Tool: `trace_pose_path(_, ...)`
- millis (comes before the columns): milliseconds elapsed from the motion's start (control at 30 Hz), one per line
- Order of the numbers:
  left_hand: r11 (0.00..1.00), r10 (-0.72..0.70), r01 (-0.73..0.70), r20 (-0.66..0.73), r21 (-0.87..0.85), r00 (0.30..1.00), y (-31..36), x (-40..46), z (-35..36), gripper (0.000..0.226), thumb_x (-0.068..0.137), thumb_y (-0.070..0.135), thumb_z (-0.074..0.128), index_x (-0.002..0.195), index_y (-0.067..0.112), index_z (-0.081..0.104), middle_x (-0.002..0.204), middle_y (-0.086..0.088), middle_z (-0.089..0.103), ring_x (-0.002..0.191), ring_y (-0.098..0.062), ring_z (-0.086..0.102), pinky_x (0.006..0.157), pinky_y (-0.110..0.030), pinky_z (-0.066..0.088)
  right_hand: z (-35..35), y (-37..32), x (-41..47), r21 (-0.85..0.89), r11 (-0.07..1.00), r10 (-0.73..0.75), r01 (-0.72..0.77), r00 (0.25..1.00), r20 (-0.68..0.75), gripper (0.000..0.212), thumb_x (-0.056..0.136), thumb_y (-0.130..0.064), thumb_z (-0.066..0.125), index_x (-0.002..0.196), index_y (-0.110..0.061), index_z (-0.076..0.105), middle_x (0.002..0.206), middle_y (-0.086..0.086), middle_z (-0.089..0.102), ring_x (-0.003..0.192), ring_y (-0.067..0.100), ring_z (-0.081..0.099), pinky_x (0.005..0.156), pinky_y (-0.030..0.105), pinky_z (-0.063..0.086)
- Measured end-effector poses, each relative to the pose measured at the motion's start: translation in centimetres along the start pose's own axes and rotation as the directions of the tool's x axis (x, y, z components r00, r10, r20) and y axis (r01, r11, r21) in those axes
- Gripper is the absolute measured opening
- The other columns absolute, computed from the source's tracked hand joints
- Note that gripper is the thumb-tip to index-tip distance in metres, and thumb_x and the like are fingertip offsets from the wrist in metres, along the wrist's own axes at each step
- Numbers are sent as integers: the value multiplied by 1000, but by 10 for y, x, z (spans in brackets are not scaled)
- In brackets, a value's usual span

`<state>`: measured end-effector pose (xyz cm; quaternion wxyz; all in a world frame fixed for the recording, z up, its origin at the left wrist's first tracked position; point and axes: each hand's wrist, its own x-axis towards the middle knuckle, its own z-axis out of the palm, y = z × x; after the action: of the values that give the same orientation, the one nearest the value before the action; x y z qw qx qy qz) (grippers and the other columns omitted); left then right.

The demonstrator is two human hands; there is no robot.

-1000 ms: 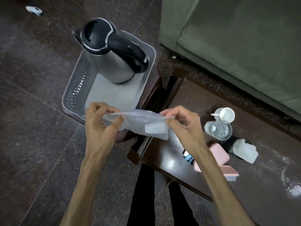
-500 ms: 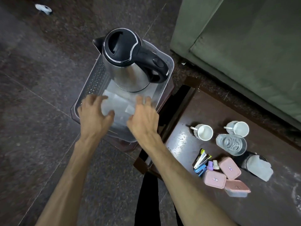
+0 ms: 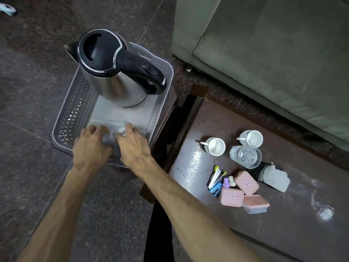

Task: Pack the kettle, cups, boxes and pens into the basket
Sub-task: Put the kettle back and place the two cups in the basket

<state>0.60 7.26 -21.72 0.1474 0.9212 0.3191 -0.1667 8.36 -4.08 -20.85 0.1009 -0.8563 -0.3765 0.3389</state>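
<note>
A steel kettle [image 3: 117, 72] with a black lid and handle stands in the far half of the grey plastic basket [image 3: 72, 108]. My left hand [image 3: 90, 146] and my right hand [image 3: 132, 146] lie side by side in the basket's near half, fingers spread, pressing a clear plastic bag [image 3: 117, 127] flat on its floor. On the dark table [image 3: 283, 205] to the right stand two white cups [image 3: 216, 146] [image 3: 252, 138], three pink-lidded boxes [image 3: 231, 197] [image 3: 246, 182] [image 3: 255, 204] and a bunch of pens [image 3: 216, 177].
A clear glass [image 3: 245, 156] and a black object with grey wrapping [image 3: 272, 175] sit behind the boxes. A green sofa [image 3: 273, 44] fills the top right. The basket rests on a low dark stool [image 3: 170, 103] over the stone floor.
A second ago both hands held the plastic bag up in the air in front of the basket. They have since lowered it into the basket and flattened it on the floor.
</note>
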Motion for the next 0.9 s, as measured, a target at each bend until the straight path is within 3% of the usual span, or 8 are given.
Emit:
trace_pose_path(100,1000,-21,22,-36,11,999,9,-1,0,44,75,13,79,117,4,70,110,-28,66,107,-52,61,93,-62,45,-6,3,-10,108,994,4,3,997,-72,47,87,-11,75,133,-12,64,137,15,45,124,33,55,96,44,58)
trace_pose_path(167,998,-43,34,-156,-61,987,18,-9,-1,39,78,17,71,114,3,72,110,-25,68,105,-49,62,95,-60,43,-13,9,-25,289,957,38,27,975,-219,34,90,-12,70,123,-8,70,127,13,57,113,32,62,92,45,58)
trace_pose_path(267,963,-37,-63,-361,-263,932,48,-32,1,29,79,17,58,101,5,74,95,-17,69,85,-41,64,81,-54,49,-21,31,-53,533,846,239,16,882,-406,21,88,-12,65,105,-12,77,108,5,69,92,26,69,85,42,58)
trace_pose_path(400,879,26,-230,-439,-418,898,106,-68,20,17,80,11,60,88,9,74,79,-6,65,69,-26,57,70,-42,49,-26,90,-96,714,698,492,-48,757,-430,20,90,-14,61,97,-19,80,96,-2,75,79,15,71,75,34,60)
trace_pose_path(533,813,115,-272,-315,-515,942,176,-104,56,15,78,14,62,89,17,73,76,3,61,68,-24,58,71,-41,49,-20,166,-144,764,610,704,-210,587,-401,20,92,-11,63,92,-20,81,87,-3,78,76,12,69,70,19,51)
trace_pose_path(700,814,262,-268,-85,-515,961,245,-130,88,13,76,16,64,85,19,72,80,2,67,70,-26,64,73,-43,54,-15,239,-199,795,476,861,-377,385,-333,21,93,-14,62,95,-21,81,87,-3,79,80,14,68,80,31,54)
trace_pose_path(833,854,286,-259,-8,-452,958,271,-136,100,6,81,15,69,82,21,69,77,2,67,71,-27,64,74,-44,52,-13,268,-229,828,433,889,-356,320,-328,21,93,-13,61,93,-21,81,82,-6,76,77,13,67,68,8,44)
trace_pose_path(900,866,280,-247,12,-435,960,279,-134,104,8,82,12,71,82,20,69,78,1,67,72,-28,64,75,-44,52,-13,275,-238,841,426,893,-334,306,-331,22,94,-12,62,91,-24,80,77,-11,73,74,7,66,66,4,42)
